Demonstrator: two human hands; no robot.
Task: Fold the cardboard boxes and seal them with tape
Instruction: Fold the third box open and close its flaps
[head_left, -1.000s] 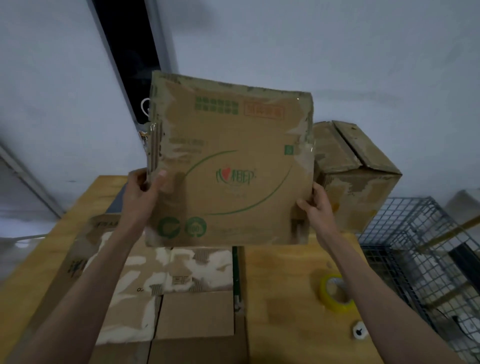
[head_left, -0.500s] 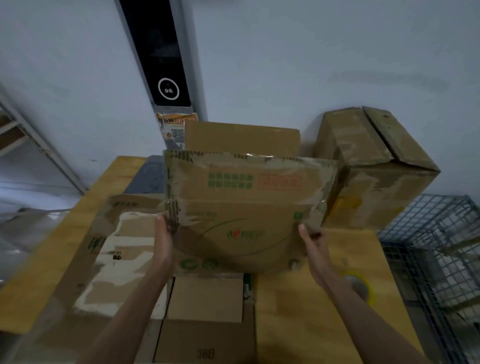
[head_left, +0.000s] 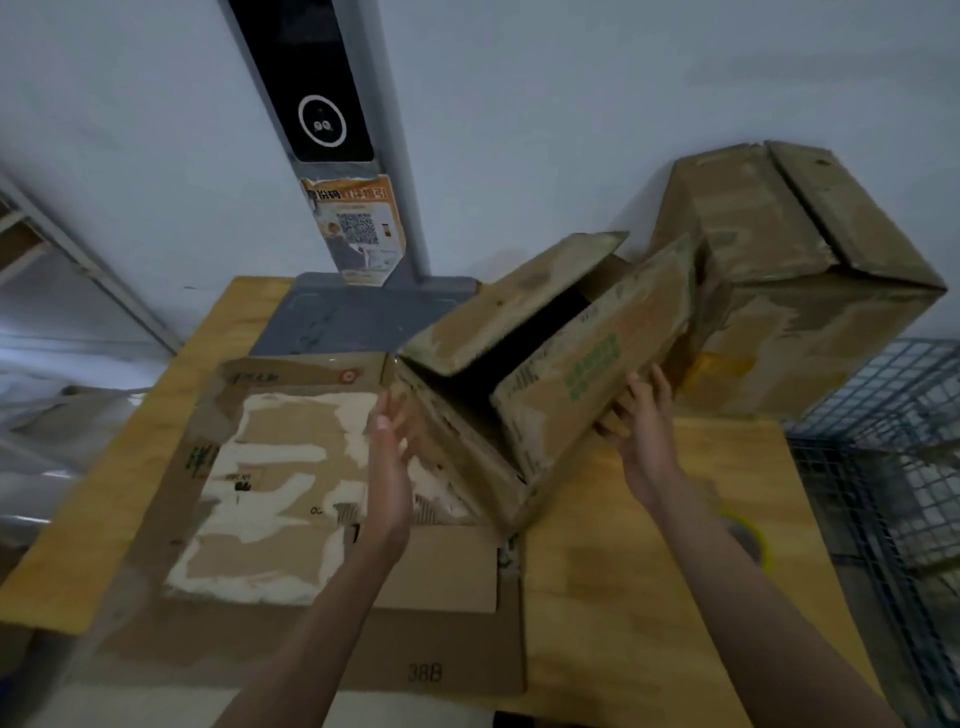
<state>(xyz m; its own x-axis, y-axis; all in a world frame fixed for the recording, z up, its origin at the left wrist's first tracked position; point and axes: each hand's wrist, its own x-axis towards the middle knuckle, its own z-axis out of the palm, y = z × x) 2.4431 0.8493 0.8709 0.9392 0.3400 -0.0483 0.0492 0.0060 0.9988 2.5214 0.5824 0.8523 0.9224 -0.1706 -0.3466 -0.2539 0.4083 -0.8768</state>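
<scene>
Since a moment ago, the worn brown cardboard box with green print has opened out and tipped rightward, resting on a corner over the wooden table. Right hand grips its printed panel; left hand, open-palmed, presses its side. Light, floppy: best held along the creases.

You have bare table to pass over between the flattened cardboard and the tape roll, while the tilted box and closed box block the far side.
</scene>
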